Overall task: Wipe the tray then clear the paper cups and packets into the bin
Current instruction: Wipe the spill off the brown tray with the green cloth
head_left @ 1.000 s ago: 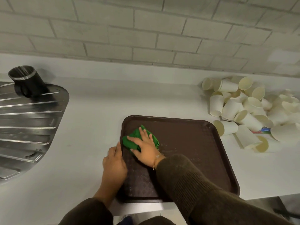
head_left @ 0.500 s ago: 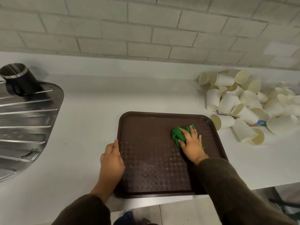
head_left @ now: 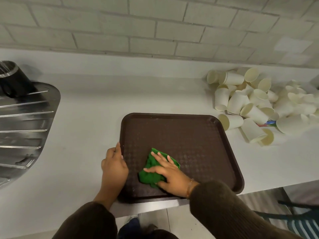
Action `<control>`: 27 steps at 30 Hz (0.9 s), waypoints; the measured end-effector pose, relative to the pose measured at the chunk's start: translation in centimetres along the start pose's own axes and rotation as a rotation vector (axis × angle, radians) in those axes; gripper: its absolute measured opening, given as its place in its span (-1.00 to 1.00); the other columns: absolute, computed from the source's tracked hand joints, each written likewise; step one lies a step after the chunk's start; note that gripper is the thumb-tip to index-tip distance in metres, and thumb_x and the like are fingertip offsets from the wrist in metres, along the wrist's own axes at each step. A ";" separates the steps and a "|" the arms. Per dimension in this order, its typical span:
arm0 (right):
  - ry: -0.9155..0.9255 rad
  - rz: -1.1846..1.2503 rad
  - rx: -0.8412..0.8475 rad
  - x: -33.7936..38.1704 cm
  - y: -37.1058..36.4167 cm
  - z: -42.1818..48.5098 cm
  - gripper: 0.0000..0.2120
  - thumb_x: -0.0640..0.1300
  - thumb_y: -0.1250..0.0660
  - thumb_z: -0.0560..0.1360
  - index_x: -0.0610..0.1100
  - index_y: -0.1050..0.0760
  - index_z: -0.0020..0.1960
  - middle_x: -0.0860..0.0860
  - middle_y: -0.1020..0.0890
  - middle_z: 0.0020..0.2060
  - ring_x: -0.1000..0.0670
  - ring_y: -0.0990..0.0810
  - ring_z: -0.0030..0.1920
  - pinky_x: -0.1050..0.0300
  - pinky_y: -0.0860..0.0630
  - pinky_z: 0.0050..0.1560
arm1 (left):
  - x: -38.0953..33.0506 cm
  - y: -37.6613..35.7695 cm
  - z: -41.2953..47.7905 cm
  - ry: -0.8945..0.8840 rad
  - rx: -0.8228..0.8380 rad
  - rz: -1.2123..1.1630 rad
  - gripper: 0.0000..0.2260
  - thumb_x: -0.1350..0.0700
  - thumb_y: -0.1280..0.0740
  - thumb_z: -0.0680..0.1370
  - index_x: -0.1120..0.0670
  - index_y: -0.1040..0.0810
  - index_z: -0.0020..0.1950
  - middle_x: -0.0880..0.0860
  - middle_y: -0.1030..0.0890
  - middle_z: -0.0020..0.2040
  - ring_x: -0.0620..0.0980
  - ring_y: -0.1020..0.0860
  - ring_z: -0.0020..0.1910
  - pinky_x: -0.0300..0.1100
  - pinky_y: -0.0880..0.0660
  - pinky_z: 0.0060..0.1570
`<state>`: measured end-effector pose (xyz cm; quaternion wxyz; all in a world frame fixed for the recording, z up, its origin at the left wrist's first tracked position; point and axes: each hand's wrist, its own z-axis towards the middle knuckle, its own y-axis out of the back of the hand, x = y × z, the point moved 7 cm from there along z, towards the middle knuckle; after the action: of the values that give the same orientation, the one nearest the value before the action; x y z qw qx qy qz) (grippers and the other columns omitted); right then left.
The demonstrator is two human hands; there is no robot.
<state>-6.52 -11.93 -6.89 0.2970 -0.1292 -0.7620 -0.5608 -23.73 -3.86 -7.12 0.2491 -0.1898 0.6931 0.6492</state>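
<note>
A: What's on the far left?

B: A metal draining board (head_left: 22, 131), cut off by the picture's edge. A black mug (head_left: 16, 81) stands tilted at its back corner, also partly out of view. How it rests there is hard to make out.

A: And the left hand (head_left: 114, 167)?

B: It lies against the left rim of the brown tray (head_left: 189, 133), thumb side on the rim and fingers bent beside it on the white table (head_left: 82, 107). Whether it truly grips the rim or only braces it, I cannot tell. The fingertips are hidden under the hand.

A: Where is the tray?

B: It lies flat at the table's near edge, in the middle. Its near right corner is covered by a dark sleeve.

A: The right hand (head_left: 170, 172)?

B: It is open, fingers straight and spread, pressing flat on a green cloth (head_left: 149, 175) on the near left part of the tray. The hand hides much of the bunched cloth.

A: Further right?

B: A heap of paper cups (head_left: 250, 100) on the table, just beside the tray's far right corner, most tipped on their sides. The heap runs off the right edge, and the cups there are blurred. Something coloured, perhaps packets (head_left: 269, 123), peeks from under the cups. It is too covered to be sure.
</note>
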 end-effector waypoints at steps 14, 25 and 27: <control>-0.787 -0.079 -0.411 -15.1 9.3 -7.8 -0.46 -0.10 -0.22 0.55 0.03 -0.12 0.47 -0.20 0.06 0.51 -0.21 0.13 0.51 -0.18 0.21 0.46 | -0.4 -0.7 -0.4 0.022 0.111 -0.071 -0.52 0.17 -0.17 0.57 0.15 -0.17 0.48 0.20 -0.35 0.35 0.20 -0.42 0.25 0.06 -0.37 0.33; -0.961 -0.102 -0.423 -8.9 8.1 8.6 -0.38 0.03 -0.12 0.57 0.00 0.10 0.52 -0.33 0.17 0.48 -0.32 0.18 0.48 -0.19 0.21 0.46 | -0.6 -0.4 -0.5 0.013 0.115 -0.072 -0.55 0.11 -0.13 0.59 0.11 -0.19 0.48 0.16 -0.37 0.34 0.14 -0.45 0.21 -0.02 -0.38 0.30; -0.951 -0.091 -0.429 -7.4 7.5 10.4 -0.36 0.05 -0.13 0.56 -0.02 0.11 0.52 -0.33 0.18 0.48 -0.32 0.19 0.48 -0.19 0.22 0.45 | -0.6 -0.2 -0.4 0.016 0.107 -0.080 -0.55 0.11 -0.12 0.59 0.12 -0.20 0.48 0.17 -0.37 0.34 0.14 -0.46 0.20 -0.03 -0.38 0.30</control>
<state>0.08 1.25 -7.50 -0.1398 -0.3942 -0.6856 -0.5958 -23.18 -4.31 -6.98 0.2789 -0.2089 0.7209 0.5991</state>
